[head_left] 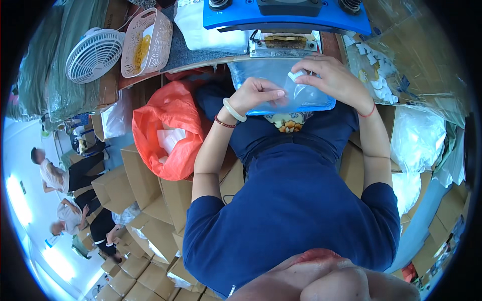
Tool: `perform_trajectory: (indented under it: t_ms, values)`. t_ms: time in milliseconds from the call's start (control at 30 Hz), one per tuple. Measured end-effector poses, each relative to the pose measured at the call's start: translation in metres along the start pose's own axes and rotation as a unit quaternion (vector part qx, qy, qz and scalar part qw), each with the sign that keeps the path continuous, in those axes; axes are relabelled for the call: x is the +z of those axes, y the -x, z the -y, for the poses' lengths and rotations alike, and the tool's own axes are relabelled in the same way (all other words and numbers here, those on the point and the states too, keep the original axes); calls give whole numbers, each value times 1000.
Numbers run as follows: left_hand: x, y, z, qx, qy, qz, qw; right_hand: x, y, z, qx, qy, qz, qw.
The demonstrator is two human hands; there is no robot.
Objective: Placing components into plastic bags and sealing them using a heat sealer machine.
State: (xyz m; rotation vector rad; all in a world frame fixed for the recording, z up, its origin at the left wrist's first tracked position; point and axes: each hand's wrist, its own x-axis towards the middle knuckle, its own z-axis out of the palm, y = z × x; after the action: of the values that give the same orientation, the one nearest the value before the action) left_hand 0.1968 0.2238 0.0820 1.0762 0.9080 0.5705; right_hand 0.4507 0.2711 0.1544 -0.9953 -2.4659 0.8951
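The right hand [335,79] has its grip closed, thumb against fingers, on a small white piece [295,76] above the blue tray [319,107]. The piece lies rightward and beyond the pinched left hand [255,95], whose contents I cannot tell; its long axis is unclear.

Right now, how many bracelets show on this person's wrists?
3: a pale bangle and a dark red beaded bracelet on the left wrist, a thin red string bracelet on the right wrist.
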Motion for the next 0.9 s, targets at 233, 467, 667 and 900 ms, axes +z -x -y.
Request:
perform_trajectory:
  t_ms: [233, 467, 667, 900]
  values:
    - [3, -44, 8, -31, 281, -65, 957, 19, 8, -19, 158, -74, -274, 946]
    - [4, -60, -9, -33, 261, -123, 957, 9, 45, -98, 169, 281, -354, 876]
    - [-17, -50, 9, 28, 48, -144, 988, 12, 53, -125, 217, 257, -273, 901]
    - [-146, -69, 21, 254, -620, -409, 620, 10, 45, -120, 144, 290, -233, 917]
